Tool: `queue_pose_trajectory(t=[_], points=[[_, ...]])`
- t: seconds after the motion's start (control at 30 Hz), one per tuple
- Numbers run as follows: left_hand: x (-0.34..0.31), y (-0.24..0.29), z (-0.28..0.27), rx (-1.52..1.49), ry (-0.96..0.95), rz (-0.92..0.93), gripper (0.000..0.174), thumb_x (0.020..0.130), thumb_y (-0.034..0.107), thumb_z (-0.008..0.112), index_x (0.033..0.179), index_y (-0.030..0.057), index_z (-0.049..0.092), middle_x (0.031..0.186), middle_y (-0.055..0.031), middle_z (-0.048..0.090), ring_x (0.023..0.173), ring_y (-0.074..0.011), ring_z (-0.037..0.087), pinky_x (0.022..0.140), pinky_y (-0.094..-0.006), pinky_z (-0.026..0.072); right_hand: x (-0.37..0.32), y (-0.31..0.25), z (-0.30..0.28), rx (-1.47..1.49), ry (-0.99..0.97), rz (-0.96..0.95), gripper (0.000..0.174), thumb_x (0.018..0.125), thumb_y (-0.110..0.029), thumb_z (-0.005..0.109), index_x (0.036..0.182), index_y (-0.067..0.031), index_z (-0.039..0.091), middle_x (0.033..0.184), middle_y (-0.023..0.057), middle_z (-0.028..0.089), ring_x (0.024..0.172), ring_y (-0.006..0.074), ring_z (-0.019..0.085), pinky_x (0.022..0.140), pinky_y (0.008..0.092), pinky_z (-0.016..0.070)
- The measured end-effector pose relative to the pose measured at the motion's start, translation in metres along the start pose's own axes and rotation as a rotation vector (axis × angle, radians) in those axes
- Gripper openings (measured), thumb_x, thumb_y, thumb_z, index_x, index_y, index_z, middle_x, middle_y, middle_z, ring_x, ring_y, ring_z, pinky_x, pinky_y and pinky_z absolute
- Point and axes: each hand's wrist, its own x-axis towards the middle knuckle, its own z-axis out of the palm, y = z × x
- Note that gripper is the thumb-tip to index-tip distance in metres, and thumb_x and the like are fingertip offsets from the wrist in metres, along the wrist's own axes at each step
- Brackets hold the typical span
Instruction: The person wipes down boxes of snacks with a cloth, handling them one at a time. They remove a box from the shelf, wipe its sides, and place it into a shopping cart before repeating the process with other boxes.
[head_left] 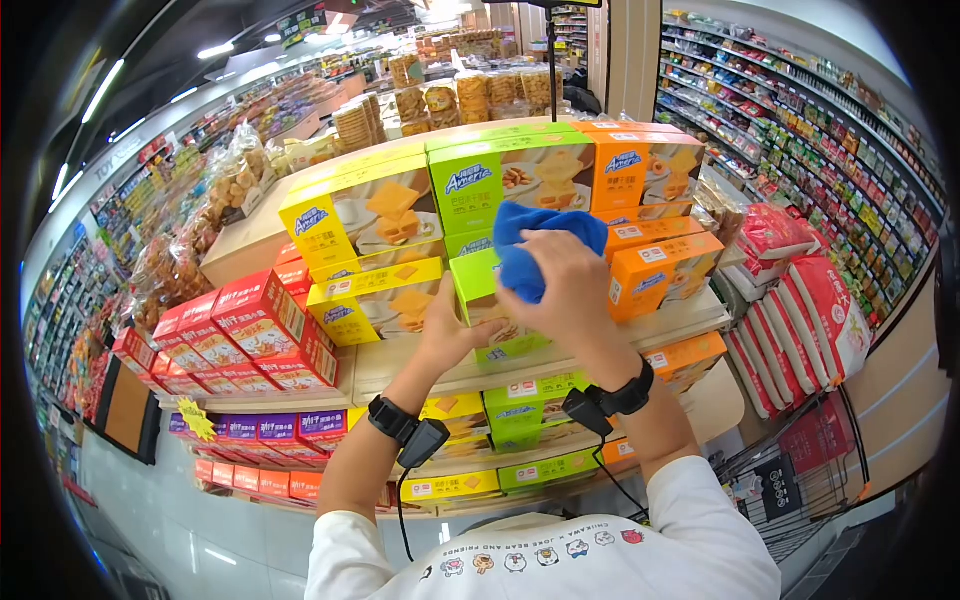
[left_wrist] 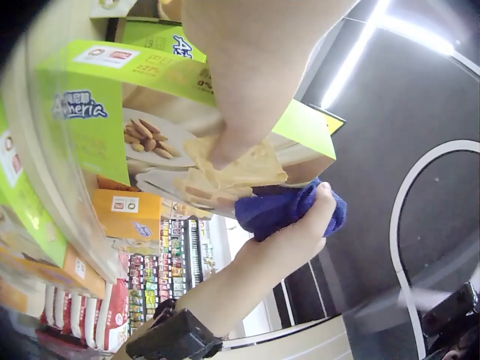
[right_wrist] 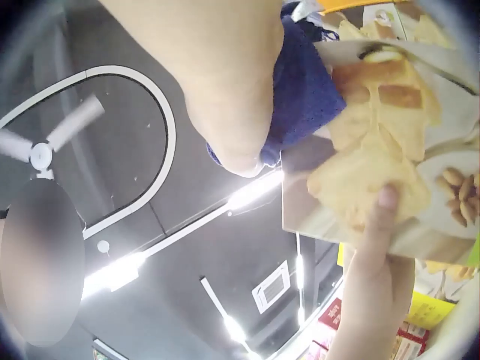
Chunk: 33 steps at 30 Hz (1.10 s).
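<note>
My left hand (head_left: 450, 328) grips a green cracker box (left_wrist: 94, 142) by its side, with the thumb across the printed front in the right wrist view. The box is tilted above the shelf, its front showing crackers and a dish of almonds. A blue cloth (head_left: 522, 272) is bunched in my right hand (head_left: 572, 285), its fingers curled over it. In the left wrist view, the cloth lies against the edge of the box. My right hand and the cloth hide part of the box from the head view.
Behind my hands stand stacked yellow boxes (head_left: 375, 215), green boxes (head_left: 550, 170) and orange boxes (head_left: 665, 270). Red boxes (head_left: 250, 320) sit to the left on the tiered shelf (head_left: 410, 362). Red-and-white sacks (head_left: 825, 320) and a shopping cart (head_left: 800, 480) stand at the right.
</note>
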Motion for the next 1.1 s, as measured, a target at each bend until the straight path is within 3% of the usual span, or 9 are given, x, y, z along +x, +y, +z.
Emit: queue_pose_trajectory(t=[0.17, 0.37, 0.77, 0.97, 1.1], points=[[0.002, -0.002, 0.001, -0.046, -0.006, -0.021, 0.070, 0.066, 0.015, 0.083, 0.123, 0.0023, 0.044, 0.114, -0.0121, 0.062, 0.107, -0.0215, 0.057, 0.095, -0.0345, 0.0425, -0.004, 0.035, -0.005, 0.041, 0.030, 0.222, 0.043, 0.068, -0.029, 0.076, 0.096, 0.0025, 0.066, 0.099, 0.0166, 0.067, 0.092, 0.0315, 0.064, 0.080, 0.0391, 0.0529], [0.002, 0.000, 0.001, -0.004, 0.016, 0.001, 0.068, 0.067, 0.015, 0.082, 0.122, 0.0026, 0.045, 0.115, -0.0117, 0.062, 0.108, -0.0212, 0.057, 0.096, -0.0349, 0.0421, -0.001, 0.025, 0.005, -0.159, 0.010, 0.120, 0.045, 0.065, -0.027, 0.078, 0.097, 0.0008, 0.064, 0.101, 0.0165, 0.066, 0.095, 0.0311, 0.063, 0.082, 0.0386, 0.0515], [0.000, -0.009, 0.004, -0.011, 0.025, 0.036, 0.066, 0.067, 0.018, 0.081, 0.121, 0.0041, 0.045, 0.113, -0.0126, 0.060, 0.106, -0.0245, 0.059, 0.091, -0.0360, 0.0458, -0.011, -0.007, 0.013, -0.137, 0.058, -0.054, 0.038, 0.064, -0.025, 0.076, 0.093, -0.0032, 0.063, 0.100, 0.0145, 0.066, 0.094, 0.0316, 0.063, 0.083, 0.0409, 0.0511], [-0.002, -0.013, 0.006, -0.010, 0.013, 0.020, 0.067, 0.066, 0.019, 0.082, 0.121, 0.0038, 0.045, 0.113, -0.0139, 0.060, 0.107, -0.0278, 0.059, 0.091, -0.0372, 0.0462, -0.010, -0.009, -0.016, -0.056, -0.217, -0.096, 0.062, 0.062, -0.031, 0.080, 0.113, -0.0034, 0.059, 0.121, 0.0180, 0.058, 0.114, 0.0324, 0.055, 0.097, 0.0425, 0.0435], [-0.009, 0.003, 0.005, 0.065, -0.003, 0.026, 0.069, 0.066, 0.020, 0.083, 0.120, 0.0033, 0.045, 0.114, -0.0154, 0.060, 0.106, -0.0299, 0.060, 0.091, -0.0385, 0.0465, -0.004, -0.017, -0.039, -0.143, -0.421, -0.106, 0.077, 0.061, -0.029, 0.081, 0.129, -0.0128, 0.050, 0.135, 0.0183, 0.046, 0.124, 0.0337, 0.046, 0.106, 0.0483, 0.0338]])
